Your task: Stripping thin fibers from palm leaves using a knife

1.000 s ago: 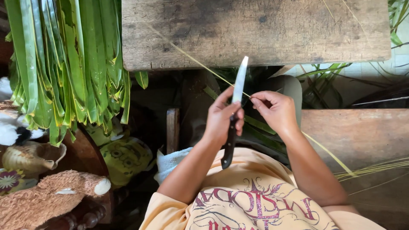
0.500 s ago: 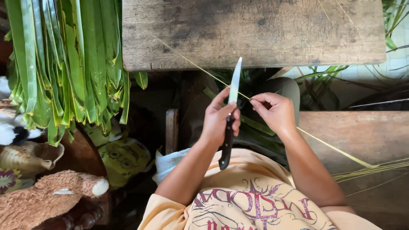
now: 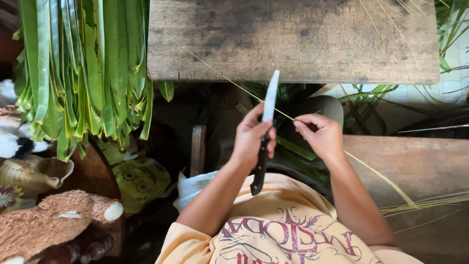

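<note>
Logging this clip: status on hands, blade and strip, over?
Left hand gripping knife, blade pointing up. Right hand pinching thin leaf midrib, which crosses the blade. Wooden bench beyond; nothing between the hands.

A: Views on record?
B: One. A head-worn camera, looking almost straight down over the person's own chest and forearms.

A: Facing?
B: Forward and downward; the wooden counter [image 3: 293, 41] is filling the top of the frame, the yellow shirt [image 3: 288, 234] is lying along the bottom edge.

A: Nearness?
B: Close. The left hand [image 3: 251, 139] and right hand [image 3: 320, 134] are sitting near the middle of the frame.

A: Side coverage?
B: Hanging green leaves [image 3: 83, 73] are occupying the upper left, a second wooden board [image 3: 420, 166] is running off to the right.

A: Shared ground with another view?
B: Only this one view is recording.
</note>
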